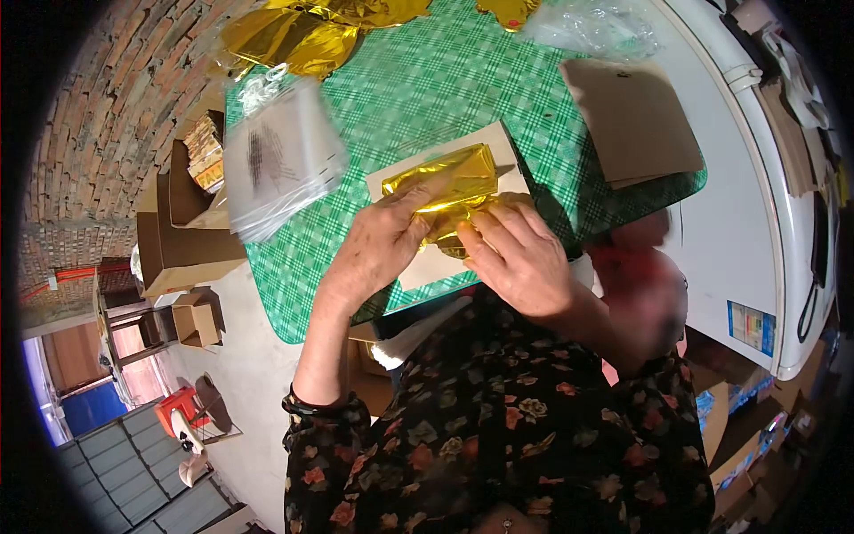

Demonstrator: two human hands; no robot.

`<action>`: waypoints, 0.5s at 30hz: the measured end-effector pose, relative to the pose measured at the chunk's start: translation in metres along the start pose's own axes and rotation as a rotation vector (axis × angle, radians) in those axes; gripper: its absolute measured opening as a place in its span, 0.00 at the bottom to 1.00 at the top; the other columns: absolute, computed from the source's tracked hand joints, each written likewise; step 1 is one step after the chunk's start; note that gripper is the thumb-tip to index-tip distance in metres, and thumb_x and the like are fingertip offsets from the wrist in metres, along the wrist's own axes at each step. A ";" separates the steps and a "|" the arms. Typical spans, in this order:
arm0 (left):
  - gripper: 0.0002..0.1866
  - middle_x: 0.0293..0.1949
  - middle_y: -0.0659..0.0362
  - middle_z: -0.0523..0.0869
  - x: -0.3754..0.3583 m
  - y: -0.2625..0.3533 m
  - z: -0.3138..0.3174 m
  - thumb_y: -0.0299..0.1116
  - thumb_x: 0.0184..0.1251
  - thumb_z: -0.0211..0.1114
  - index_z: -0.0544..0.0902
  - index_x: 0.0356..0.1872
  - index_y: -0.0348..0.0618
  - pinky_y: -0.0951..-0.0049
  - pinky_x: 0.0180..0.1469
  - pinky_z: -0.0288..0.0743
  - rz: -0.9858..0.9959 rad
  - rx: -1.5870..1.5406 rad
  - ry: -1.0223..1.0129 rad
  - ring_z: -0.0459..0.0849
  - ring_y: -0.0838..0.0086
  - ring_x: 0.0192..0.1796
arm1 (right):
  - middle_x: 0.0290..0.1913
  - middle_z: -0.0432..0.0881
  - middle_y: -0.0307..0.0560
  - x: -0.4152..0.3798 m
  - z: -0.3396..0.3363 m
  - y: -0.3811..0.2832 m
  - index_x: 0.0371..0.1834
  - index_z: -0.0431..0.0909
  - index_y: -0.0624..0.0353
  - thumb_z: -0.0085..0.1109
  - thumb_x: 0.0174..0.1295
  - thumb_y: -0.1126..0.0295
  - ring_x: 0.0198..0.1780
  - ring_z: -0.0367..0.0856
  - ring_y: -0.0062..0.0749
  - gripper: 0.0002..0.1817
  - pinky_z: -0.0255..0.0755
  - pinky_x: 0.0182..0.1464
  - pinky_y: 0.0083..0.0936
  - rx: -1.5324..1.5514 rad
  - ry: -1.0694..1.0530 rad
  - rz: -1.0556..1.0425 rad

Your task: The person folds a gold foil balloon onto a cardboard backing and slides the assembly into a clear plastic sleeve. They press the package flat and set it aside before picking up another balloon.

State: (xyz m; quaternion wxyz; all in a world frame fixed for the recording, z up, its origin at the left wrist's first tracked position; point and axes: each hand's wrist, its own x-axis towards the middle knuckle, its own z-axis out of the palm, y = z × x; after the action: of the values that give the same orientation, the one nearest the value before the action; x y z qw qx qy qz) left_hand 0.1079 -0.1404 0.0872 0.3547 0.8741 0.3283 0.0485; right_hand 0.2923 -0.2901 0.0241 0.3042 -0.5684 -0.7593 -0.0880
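Note:
A folded piece of shiny gold foil (463, 169) lies across a tan cardboard sheet (487, 135) at the table's near edge. My left hand (378, 242) grips the foil's left side, thumb along its lower edge and fingers over the top. From the right, my right hand (523, 258) pinches the lower edge with bent fingers. The fingertips of both hands nearly meet on the foil, so its lower part is partly hidden.
The table has a green checked cloth (418, 84). Clear plastic bags (285, 156) lie at its left, brown cardboard sheets (636, 120) at its right. More gold foil (302, 40) and crumpled clear plastic (596, 28) are at the far edge. Open cardboard boxes (191, 254) stand left.

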 end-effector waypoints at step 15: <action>0.27 0.70 0.52 0.88 0.003 0.001 -0.005 0.33 0.80 0.68 0.80 0.78 0.50 0.58 0.64 0.87 0.048 0.048 -0.051 0.93 0.53 0.60 | 0.41 0.83 0.38 0.018 0.009 0.003 0.40 0.85 0.53 0.68 0.55 0.67 0.50 0.85 0.37 0.10 0.81 0.52 0.39 -0.148 -0.209 0.092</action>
State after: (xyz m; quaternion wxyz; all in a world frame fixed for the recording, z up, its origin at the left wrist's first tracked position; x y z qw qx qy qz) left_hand 0.1096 -0.1362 0.0907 0.3406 0.8909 0.2993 0.0267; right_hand 0.2892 -0.2702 0.0265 0.1844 -0.6296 -0.7514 -0.0700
